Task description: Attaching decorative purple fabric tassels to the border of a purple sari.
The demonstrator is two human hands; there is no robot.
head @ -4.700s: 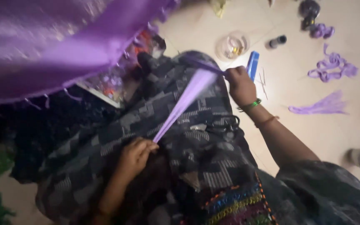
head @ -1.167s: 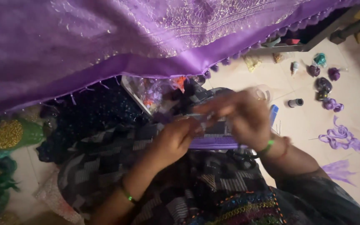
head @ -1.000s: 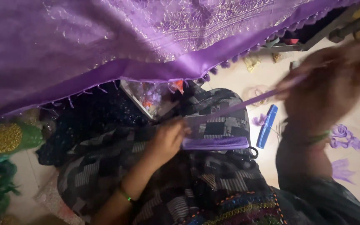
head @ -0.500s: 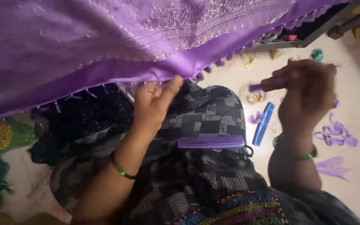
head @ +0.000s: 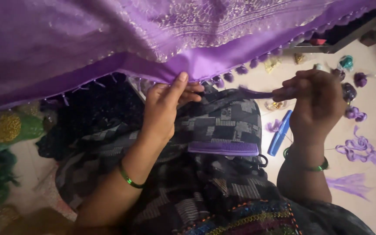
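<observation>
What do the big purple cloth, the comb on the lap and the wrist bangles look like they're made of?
Purple cloth: smooth woven fabric, likely silk or satin, judging by its sheen and pale embroidery. Comb: probably moulded plastic, uniform purple with even fine teeth. Bangles: thin, glossy green rings, glass or plastic; the view cannot settle which.

— Any packaging down there?

— Two pieces that I can make out. A small round clear container sits on the pale floor just under the right hand, with yellowish bits inside it, just above the top end of a blue tube.

— And the other?

— A sliver of clear plastic packet (mostly hidden, so its shape is hard to tell) shows below the hem of the purple cloth, just beside the left hand that pinches that hem.

— Labels, signs, screens?

— None show. Both packages look plain and see-through; if either bears a sticker, it is too small and blurred to tell.
</observation>
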